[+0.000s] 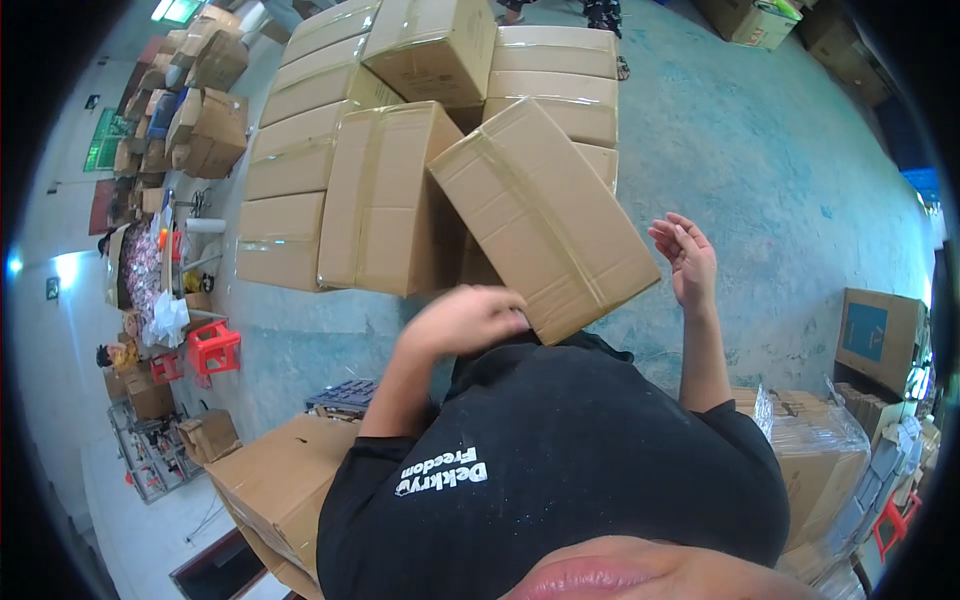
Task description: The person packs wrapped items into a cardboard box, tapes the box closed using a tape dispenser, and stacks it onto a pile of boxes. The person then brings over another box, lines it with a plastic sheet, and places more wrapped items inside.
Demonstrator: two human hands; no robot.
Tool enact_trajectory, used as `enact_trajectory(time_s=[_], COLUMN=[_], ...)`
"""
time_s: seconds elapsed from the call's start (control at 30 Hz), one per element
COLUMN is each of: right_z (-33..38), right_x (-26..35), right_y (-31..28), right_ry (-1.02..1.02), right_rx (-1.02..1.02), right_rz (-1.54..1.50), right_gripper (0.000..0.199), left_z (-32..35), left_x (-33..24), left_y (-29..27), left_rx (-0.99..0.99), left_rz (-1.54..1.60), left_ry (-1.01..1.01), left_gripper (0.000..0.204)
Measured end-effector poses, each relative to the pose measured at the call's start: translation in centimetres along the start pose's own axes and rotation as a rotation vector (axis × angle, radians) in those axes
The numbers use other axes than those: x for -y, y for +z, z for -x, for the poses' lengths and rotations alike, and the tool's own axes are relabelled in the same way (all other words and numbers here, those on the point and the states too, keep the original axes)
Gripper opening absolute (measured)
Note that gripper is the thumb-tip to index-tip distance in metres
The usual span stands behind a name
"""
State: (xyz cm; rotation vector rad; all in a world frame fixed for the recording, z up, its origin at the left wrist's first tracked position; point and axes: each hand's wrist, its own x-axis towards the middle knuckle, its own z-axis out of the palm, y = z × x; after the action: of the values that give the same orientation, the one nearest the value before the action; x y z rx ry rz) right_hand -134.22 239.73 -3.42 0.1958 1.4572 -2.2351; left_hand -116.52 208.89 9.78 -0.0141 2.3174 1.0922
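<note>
Tilted cardboard box (545, 215), sealed with clear tape along its top seam, held out in front of the chest, above a stack of similar sealed cartons (330, 160) on the blue-green floor (780, 150). Left hand (465, 320) curled against the near lower corner of the box, fingers (505, 312) bent under or around the edge; exact grip not fully visible. Right hand (685, 255) off the box, just beside its right lower edge, fingers loosely open and grasping nothing.

Judged stiff and rigid, with dry, not slippery faces; weight unknown, but probably moderate, since one hand seems to carry a corner. Best taken at two opposite lower corners or under the bottom edges, not by the tape.

Underside of the box hidden. Contents impossible to tell. Left thumb covered by the knuckles. Lower body masked by the black T-shirt (560, 480). More cartons (280, 480) at lower left and wrapped packs (820, 450) at right cut by the rim. Red plastic stools (212, 348) far left, small and blurred.
</note>
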Motion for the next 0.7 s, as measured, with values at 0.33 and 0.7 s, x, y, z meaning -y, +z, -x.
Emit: enact_trajectory(time_s=[0.33,0.7], right_z=[8.9,5.6], right_x=[-4.1,-1.0], right_y=[7.4,4.2], right_ry=[0.292,0.278], right_rx=[-0.195,-0.201], right_rz=[-0.139,0.089], right_gripper=[0.069,0.043], left_z=[-15.1,-11.9], left_x=[11.2,10.0], left_y=[-13.6,-9.1], left_rx=[-0.848,-0.566], left_rz=[-0.383,-0.055], left_ry=[0.019,-0.416], left_gripper=[0.052,0.060])
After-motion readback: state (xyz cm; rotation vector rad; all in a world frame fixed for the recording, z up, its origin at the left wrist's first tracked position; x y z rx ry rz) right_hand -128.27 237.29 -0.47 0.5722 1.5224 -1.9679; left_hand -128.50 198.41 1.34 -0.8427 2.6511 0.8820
